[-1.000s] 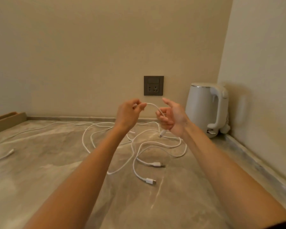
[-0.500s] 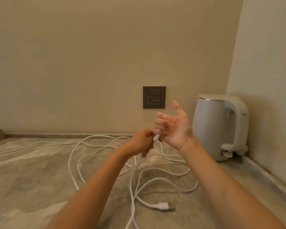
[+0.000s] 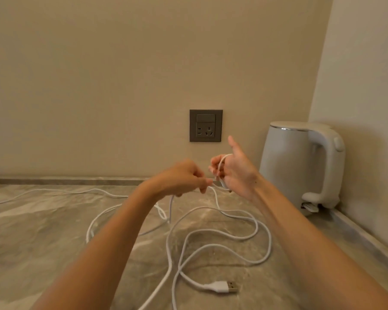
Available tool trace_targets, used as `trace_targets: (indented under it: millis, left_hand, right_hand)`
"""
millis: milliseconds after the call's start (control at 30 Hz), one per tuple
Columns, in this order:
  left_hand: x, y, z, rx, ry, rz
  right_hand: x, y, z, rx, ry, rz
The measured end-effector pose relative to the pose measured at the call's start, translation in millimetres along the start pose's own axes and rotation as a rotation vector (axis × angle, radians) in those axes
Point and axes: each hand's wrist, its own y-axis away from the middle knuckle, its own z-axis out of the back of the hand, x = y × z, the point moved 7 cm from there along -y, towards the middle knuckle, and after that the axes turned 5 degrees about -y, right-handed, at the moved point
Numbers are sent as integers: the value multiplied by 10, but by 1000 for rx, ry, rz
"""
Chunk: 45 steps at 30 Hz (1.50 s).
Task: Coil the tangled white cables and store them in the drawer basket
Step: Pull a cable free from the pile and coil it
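Observation:
Tangled white cables (image 3: 231, 233) sprawl in loops over the marbled countertop (image 3: 43, 238), and one USB plug (image 3: 224, 286) lies near the front. Above the tangle, my right hand (image 3: 234, 173) is raised with its thumb up, and a loop of white cable is wound around its curled fingers. My left hand (image 3: 184, 179) pinches the same cable just left of the right hand's fingers. One strand runs off to the far left along the counter. No drawer basket is in view.
A white electric kettle (image 3: 300, 164) stands on its base in the right corner, close to my right hand. A dark wall socket (image 3: 205, 125) sits on the beige wall behind the hands. A raised ledge runs along the counter's back and right edges.
The view has tilted up and shifted right. My left hand has carried the cable round my right hand's fingers, where a loop now sits. The hands stay close together.

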Motion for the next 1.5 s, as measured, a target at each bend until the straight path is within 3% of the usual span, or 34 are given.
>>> trace_targets:
  millis: [133,233,367,533,633,733,933,1033,1233,1400,1500]
  left_hand:
    - [5,39,326,-294,95,-33]
    - [-9,118,551,-524,145,-96]
    - [-34,145,609,-659,127,-148]
    - [115,123,586,-754,146,-82]
    - [152,41,432,-651,65,-29]
    - [106,-62,206,-433,32,-29]
    - [9,-111,-241,-20,-22,-16]
    - [-43,-84,-352,107,0,-39]
    - [-216,63,-403,255,-119,-92]
    - [-258,112,-327,262,-183,-94]
    - [-272,105,-195,152,-237,-133]
  right_hand:
    - [-51,-15,-18,-16,297,-46]
    - [-114,-11,-73,38,389,-100]
    - [-221,61,-246,257,285,-223]
    - [-145,177,-526,516,-139,-301]
    - [-30,190,-581,577,-396,-284]
    - [65,188,-574,616,-657,-272]
    - [103,87,-358,339,-934,-143]
    - [119,56,-230,209,-1001,-76]
    - [55,-14,-56,-58,-774,-2]
    - [53,8,-36,-176,-547,76]
    - [91,51,-69,-218,-204,132]
